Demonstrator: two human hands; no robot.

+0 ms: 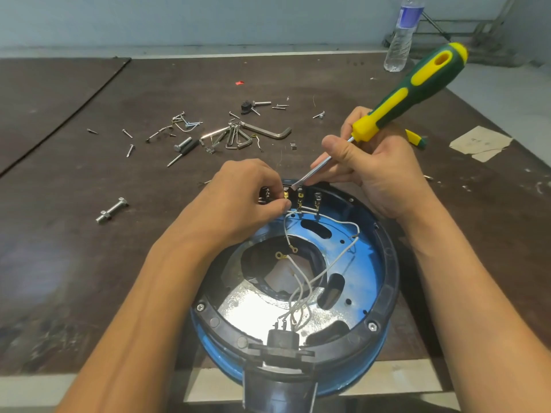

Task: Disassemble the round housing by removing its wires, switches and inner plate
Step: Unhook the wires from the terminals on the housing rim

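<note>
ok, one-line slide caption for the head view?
Left hand pinches a white wire at the switch terminals of the housing; right hand holds a screwdriver, tip there.

Left hand (238,198) fingers: tips curl behind knuckles, out of my sight. White wire (285,231) vanishes under thumb, pinch point itself covered. Switches (299,194): part under left fingers blocked from me. Screwdriver (417,84) shaft partly behind right hand (378,168) thumb; right fingers under shaft mostly unseen. Second tool (416,138) beyond right fingers: only yellow-green end shows. Housing (384,263) near rim and black stem (280,383) cut by bottom edge. Bottle (401,40) top cut off. Loose screws (130,150) beyond left fingers too small for me to sort.
</note>
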